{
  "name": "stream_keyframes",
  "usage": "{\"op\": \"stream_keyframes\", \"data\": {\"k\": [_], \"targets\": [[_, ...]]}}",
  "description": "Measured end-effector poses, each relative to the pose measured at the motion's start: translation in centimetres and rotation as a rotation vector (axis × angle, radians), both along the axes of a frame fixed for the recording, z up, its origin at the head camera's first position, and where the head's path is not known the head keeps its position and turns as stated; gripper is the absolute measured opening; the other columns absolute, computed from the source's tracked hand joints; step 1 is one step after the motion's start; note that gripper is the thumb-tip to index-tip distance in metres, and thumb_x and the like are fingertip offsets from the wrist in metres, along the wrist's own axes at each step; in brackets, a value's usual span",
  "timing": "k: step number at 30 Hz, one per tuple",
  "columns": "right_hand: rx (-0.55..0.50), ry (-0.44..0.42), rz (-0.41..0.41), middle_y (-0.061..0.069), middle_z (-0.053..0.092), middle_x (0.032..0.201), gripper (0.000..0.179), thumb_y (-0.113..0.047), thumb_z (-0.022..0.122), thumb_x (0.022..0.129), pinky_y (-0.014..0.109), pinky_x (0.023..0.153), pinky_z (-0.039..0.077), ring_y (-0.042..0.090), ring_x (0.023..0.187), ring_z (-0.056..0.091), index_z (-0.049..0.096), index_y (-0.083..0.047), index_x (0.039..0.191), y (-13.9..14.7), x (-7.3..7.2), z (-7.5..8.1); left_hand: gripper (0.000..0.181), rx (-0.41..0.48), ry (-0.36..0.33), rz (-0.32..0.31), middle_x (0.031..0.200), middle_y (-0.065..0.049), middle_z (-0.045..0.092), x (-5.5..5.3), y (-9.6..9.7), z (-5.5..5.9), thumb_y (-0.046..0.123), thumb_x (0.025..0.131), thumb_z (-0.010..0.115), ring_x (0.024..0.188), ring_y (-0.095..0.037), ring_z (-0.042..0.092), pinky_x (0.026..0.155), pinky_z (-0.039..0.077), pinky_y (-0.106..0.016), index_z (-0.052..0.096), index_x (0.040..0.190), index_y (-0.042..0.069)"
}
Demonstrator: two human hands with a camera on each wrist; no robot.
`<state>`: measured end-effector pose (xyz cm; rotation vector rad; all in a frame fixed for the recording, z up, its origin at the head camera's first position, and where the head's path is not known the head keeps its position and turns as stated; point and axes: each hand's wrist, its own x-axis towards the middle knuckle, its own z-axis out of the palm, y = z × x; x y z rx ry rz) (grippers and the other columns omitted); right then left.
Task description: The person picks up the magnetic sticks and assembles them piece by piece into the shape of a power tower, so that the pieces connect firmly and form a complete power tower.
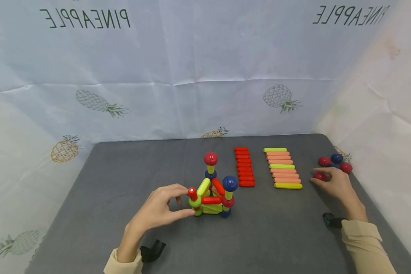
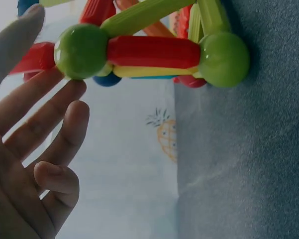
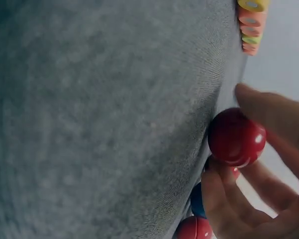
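Observation:
A construction of coloured rods and balls [image 1: 211, 200] stands near the middle of the table. At its left corner is my left hand [image 1: 161, 205], thumb and fingers spread around a green ball [image 2: 82, 51] that has a short red rod [image 1: 192, 194] upright on it. The fingertips rest against that ball in the left wrist view, the fingers only loosely bent. Far to the right, my right hand [image 1: 339, 184] holds a red ball [image 3: 236, 138] between thumb and fingers, close to the tabletop. Other red and blue balls [image 1: 346, 168] lie just beyond that hand.
A column of red rods [image 1: 244, 164] lies right of the construction. Beside it is a column of orange and yellow rods [image 1: 285, 175]. A pineapple-print cloth [image 1: 178, 106] hangs behind the grey table [image 1: 260, 236] and along its sides.

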<state>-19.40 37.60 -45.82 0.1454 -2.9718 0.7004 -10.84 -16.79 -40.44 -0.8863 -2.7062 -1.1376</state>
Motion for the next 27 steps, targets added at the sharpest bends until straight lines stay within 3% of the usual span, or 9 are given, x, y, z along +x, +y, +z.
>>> {"op": "stream_keyframes", "data": {"k": [6,8,11,13,15,16,18,22,27], "targets": [[-0.008,-0.101,-0.07,0.038,0.068,0.109,0.045,-0.019,0.08,0.088,0.059,0.082,0.054,0.052,0.099,0.066,0.067,0.01,0.12,0.3,0.3,0.2,0.031,-0.016,0.059,0.028,0.101,0.007,0.073,0.0,0.6,-0.2,0.023,0.079,0.089,0.074,0.002,0.057,0.057,0.043,-0.017,0.076,0.107,0.018],[-0.051,-0.078,-0.126,0.038,0.068,0.112,0.048,-0.023,0.08,0.089,0.046,0.079,0.057,0.052,0.099,0.067,0.066,0.01,0.122,-0.1,0.6,0.5,0.028,-0.019,0.071,0.029,0.101,0.007,0.074,0.0,0.8,-0.2,0.023,0.08,0.088,0.074,0.002,0.057,0.056,0.042,-0.016,0.076,0.105,0.018],[-0.168,-0.006,-0.206,0.037,0.065,0.119,0.052,-0.03,0.078,0.091,0.022,0.07,0.055,0.017,0.082,0.073,0.066,0.007,0.126,-1.3,1.0,1.8,0.025,-0.023,0.078,0.026,0.099,0.008,0.073,0.0,0.8,-0.3,0.024,0.081,0.088,0.073,0.003,0.057,0.056,0.042,-0.016,0.076,0.103,0.019],[-0.249,0.081,-0.231,0.015,0.074,0.11,0.052,-0.032,0.078,0.091,0.01,0.058,0.047,-0.008,0.075,0.064,0.067,0.004,0.126,-2.6,1.2,3.2,0.025,-0.024,0.083,0.026,0.097,0.009,0.073,-0.1,0.8,-0.3,0.024,0.08,0.088,0.073,0.002,0.057,0.057,0.045,-0.018,0.076,0.101,0.02],[-0.346,0.15,-0.242,-0.009,0.073,0.101,0.05,-0.032,0.08,0.09,0.006,0.06,0.047,-0.023,0.073,0.051,0.069,0.001,0.126,-4.1,1.4,5.0,0.025,-0.023,0.079,0.03,0.095,0.01,0.072,-0.1,0.9,-0.3,0.025,0.079,0.089,0.072,0.0,0.057,0.058,0.047,-0.02,0.075,0.1,0.021],[-0.39,0.182,-0.237,-0.02,0.07,0.097,0.049,-0.03,0.08,0.089,0.004,0.062,0.047,-0.024,0.074,0.053,0.07,-0.001,0.126,-5.0,1.6,5.9,0.025,-0.022,0.075,0.032,0.095,0.01,0.072,-0.1,0.9,-0.3,0.025,0.079,0.089,0.072,0.0,0.057,0.058,0.047,-0.021,0.075,0.099,0.021],[-0.46,0.255,-0.206,-0.036,0.06,0.091,0.045,-0.023,0.083,0.087,0.003,0.067,0.048,-0.02,0.078,0.06,0.071,-0.002,0.125,-6.7,2.0,7.7,0.026,-0.019,0.064,0.037,0.094,0.01,0.072,-0.1,1.0,-0.4,0.025,0.078,0.09,0.072,-0.001,0.057,0.059,0.049,-0.023,0.074,0.099,0.022],[-0.603,0.346,-0.071,-0.025,0.067,0.102,0.042,-0.004,0.083,0.083,0.004,0.079,0.051,-0.01,0.088,0.067,0.072,-0.002,0.123,-10.0,2.8,10.8,0.026,-0.015,0.038,0.043,0.094,0.01,0.072,-0.1,1.0,-0.3,0.026,0.078,0.09,0.072,-0.001,0.057,0.059,0.05,-0.023,0.075,0.099,0.021],[-0.826,0.437,0.156,-0.007,0.073,0.108,0.045,0.016,0.079,0.076,0.011,0.09,0.054,0.003,0.094,0.072,0.071,0.006,0.119,-13.5,3.5,13.2,0.027,-0.016,0.031,0.045,0.095,0.009,0.072,0.0,1.1,-0.3,0.026,0.078,0.09,0.071,-0.001,0.057,0.06,0.051,-0.026,0.075,0.099,0.021]]}}
